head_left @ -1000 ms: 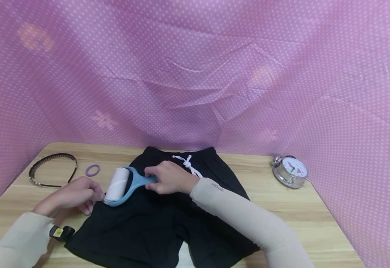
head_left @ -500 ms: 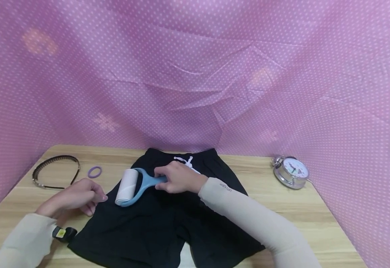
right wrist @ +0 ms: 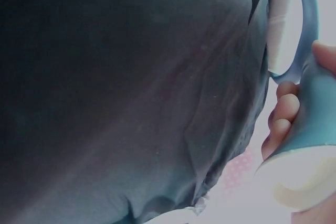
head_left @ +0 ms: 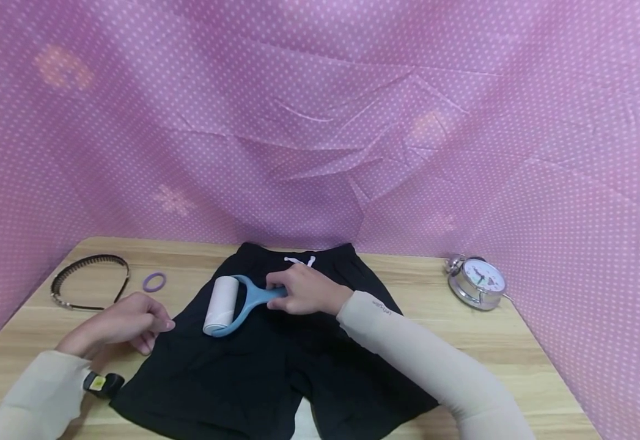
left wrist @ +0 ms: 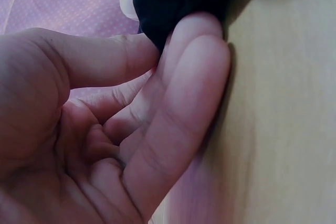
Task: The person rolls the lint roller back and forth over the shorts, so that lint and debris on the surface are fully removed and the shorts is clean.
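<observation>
Black shorts with a white drawstring lie spread on the wooden table. My right hand grips the blue handle of a lint roller, whose white roll rests on the upper left part of the shorts. In the right wrist view the fingers curl round that handle. At the shorts' left edge, my left hand pinches the black fabric between thumb and fingers, as the left wrist view shows.
A black headband and a purple ring-shaped band lie at the table's back left. A silver alarm clock stands at the back right. A pink dotted curtain hangs behind and beside the table.
My right hand has drawn the lint roller to the right across the shorts, away from the left hand. The left hand keeps its place at the left edge.
</observation>
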